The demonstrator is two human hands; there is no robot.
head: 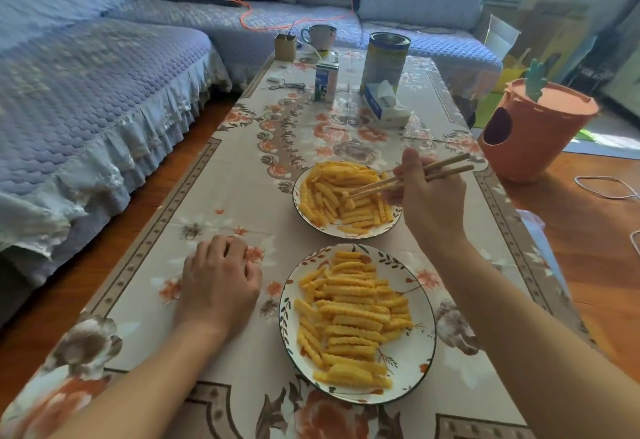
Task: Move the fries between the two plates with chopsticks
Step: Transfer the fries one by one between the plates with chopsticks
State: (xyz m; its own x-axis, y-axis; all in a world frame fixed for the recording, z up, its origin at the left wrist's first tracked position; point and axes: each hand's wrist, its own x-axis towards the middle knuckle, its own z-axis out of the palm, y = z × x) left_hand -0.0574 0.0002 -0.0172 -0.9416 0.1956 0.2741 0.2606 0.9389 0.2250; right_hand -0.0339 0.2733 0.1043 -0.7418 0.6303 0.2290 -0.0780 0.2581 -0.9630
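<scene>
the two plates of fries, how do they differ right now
The far plate has the chopsticks dipped into its fries, tips at one fry; the near plate is untouched by any tool. The far plate's fries cover nearly its whole surface; the near plate shows wide bare rim with a leaf pattern. Both hold crinkle-cut yellow fries on the floral tablecloth.

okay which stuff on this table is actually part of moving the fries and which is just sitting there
Part of the job: chopsticks in the right hand, far plate of fries, near plate of fries.

Just lying about: tin can, tissue box, milk carton, mug, keys, orange bin.
</scene>
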